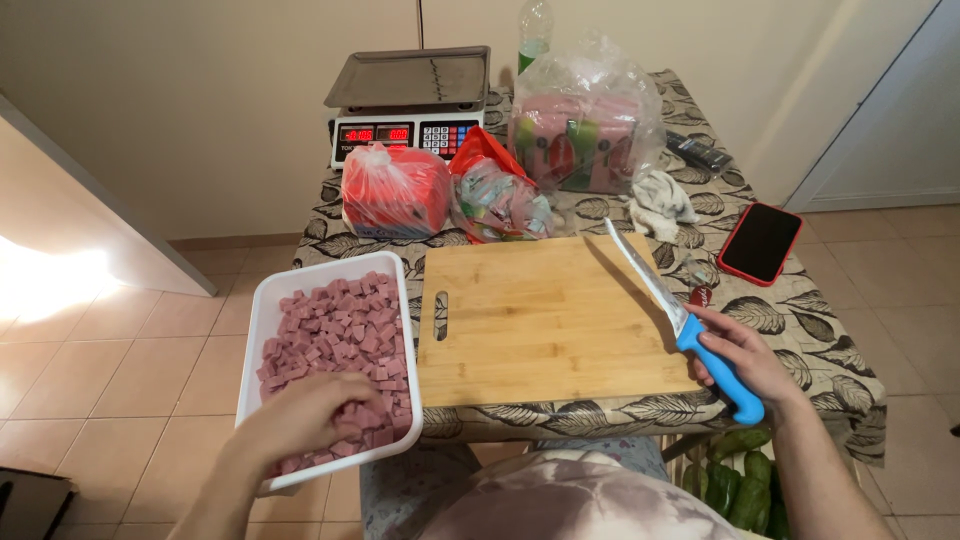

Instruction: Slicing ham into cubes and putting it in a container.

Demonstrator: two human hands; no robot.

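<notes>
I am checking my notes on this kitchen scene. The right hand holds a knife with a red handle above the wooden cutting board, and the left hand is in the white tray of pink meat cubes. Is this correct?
Not quite: in the head view the knife has a blue handle, not red. The rest stands: the right hand holds it at the wooden cutting board, and the left hand is in the white tray of pink meat cubes.

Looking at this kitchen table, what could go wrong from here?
The white tray of pink meat cubes juts past the table edge under the left hand; a push might tip it. The right hand holds a blue-handled knife, blade raised over the cutting board, so a careless swing could cut.
</notes>
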